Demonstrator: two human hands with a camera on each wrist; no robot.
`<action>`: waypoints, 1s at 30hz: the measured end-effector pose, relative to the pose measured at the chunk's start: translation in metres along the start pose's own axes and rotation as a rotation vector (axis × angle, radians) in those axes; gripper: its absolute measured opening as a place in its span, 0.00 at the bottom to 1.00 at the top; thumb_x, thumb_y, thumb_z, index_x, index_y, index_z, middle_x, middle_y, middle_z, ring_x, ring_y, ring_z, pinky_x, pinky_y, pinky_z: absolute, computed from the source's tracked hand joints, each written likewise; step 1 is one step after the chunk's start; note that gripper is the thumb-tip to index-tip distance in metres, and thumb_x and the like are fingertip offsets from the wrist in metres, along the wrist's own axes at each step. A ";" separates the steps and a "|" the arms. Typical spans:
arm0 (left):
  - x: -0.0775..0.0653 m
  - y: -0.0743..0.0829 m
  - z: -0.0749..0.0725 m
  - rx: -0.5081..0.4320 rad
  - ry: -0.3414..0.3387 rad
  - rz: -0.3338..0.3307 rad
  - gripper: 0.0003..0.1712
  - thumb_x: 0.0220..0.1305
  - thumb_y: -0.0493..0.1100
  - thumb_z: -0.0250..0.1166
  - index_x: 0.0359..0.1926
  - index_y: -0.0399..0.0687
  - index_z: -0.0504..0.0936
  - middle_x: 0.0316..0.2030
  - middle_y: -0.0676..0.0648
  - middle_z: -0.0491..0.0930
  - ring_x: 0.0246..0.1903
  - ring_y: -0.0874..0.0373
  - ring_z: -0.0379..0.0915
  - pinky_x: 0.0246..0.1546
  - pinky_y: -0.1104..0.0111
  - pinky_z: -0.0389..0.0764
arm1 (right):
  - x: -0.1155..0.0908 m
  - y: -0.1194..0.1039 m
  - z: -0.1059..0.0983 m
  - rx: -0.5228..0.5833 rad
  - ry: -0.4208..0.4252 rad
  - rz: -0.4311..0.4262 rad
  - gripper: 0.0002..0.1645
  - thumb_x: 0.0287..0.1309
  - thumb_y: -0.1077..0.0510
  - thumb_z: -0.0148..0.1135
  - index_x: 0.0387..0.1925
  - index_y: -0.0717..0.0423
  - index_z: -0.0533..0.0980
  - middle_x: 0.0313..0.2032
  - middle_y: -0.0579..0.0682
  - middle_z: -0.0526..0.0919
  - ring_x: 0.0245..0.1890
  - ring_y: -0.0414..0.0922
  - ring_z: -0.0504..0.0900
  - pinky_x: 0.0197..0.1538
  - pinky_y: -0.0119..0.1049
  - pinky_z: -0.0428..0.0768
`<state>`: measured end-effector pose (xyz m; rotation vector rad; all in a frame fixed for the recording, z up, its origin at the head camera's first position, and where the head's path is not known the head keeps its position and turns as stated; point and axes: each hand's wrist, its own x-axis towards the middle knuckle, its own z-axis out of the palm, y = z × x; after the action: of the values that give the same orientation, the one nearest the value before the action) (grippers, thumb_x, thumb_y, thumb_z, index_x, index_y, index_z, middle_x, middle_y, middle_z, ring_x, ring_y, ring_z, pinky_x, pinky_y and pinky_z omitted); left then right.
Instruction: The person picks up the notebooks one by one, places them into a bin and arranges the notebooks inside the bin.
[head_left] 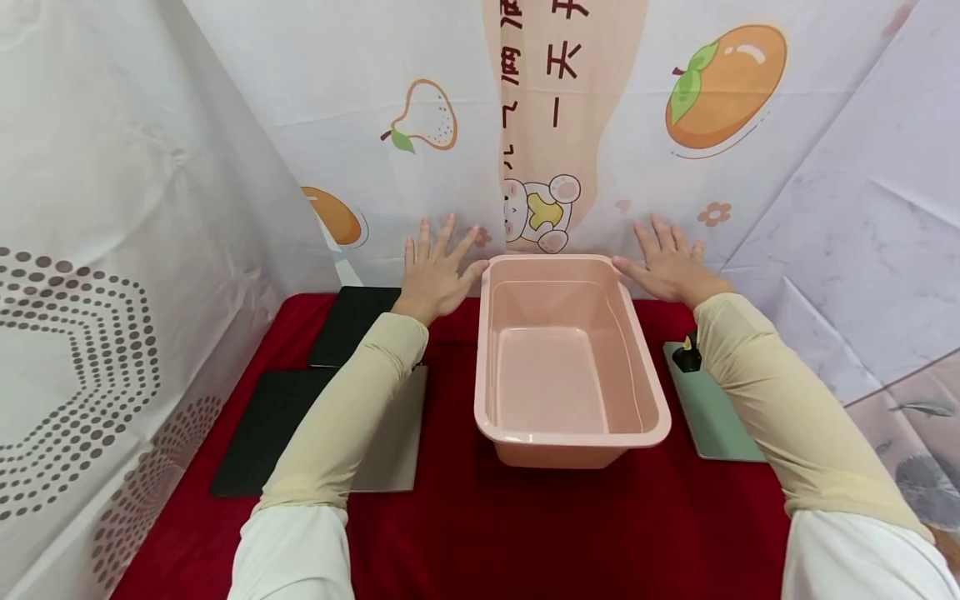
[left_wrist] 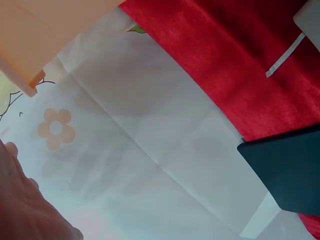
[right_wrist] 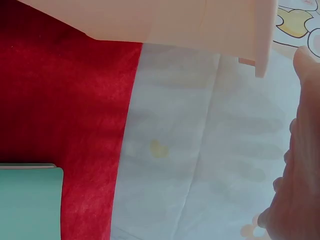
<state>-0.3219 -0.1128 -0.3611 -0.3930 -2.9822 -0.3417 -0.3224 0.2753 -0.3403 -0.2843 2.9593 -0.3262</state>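
A pink plastic basin [head_left: 551, 375] stands on the red cloth, its inside bare. My left hand [head_left: 437, 279] is at its far left corner, fingers straight and spread, thumb tip by the rim. At the far right corner, my right hand [head_left: 669, 268] is spread the same way, its thumb close to the rim. In the left wrist view part of the left hand [left_wrist: 25, 200] shows below the basin's wall [left_wrist: 60, 25]. The right wrist view has the right hand [right_wrist: 300, 165] edge-on beside the basin's rim [right_wrist: 265, 35]. Whether either thumb touches the basin I cannot tell.
Left of the basin lie two dark notebooks [head_left: 352, 321] and a grey one [head_left: 393, 442], partly under my left arm. A green notebook [head_left: 712, 417] lies on the right, partly under my right arm. Printed white curtains [head_left: 315, 75] hang behind the red cloth [head_left: 525, 533].
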 end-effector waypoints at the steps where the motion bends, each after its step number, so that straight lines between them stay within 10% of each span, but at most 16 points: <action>1: -0.001 0.000 0.001 0.002 0.004 0.003 0.41 0.71 0.79 0.29 0.80 0.81 0.38 0.82 0.57 0.24 0.81 0.41 0.14 0.78 0.40 0.24 | -0.001 0.001 0.000 -0.002 -0.001 0.000 0.60 0.65 0.17 0.26 0.81 0.50 0.28 0.80 0.60 0.19 0.78 0.71 0.23 0.68 0.80 0.26; 30: -0.028 0.002 0.023 -0.056 -0.004 0.097 0.37 0.75 0.74 0.35 0.80 0.83 0.38 0.83 0.60 0.28 0.82 0.45 0.15 0.78 0.39 0.28 | -0.036 0.025 0.011 -0.017 -0.019 0.068 0.59 0.69 0.21 0.30 0.82 0.56 0.31 0.80 0.68 0.29 0.77 0.75 0.31 0.68 0.81 0.28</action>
<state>-0.2964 -0.1125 -0.3873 -0.5430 -2.9493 -0.4151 -0.2897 0.3040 -0.3520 -0.1867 2.9464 -0.2878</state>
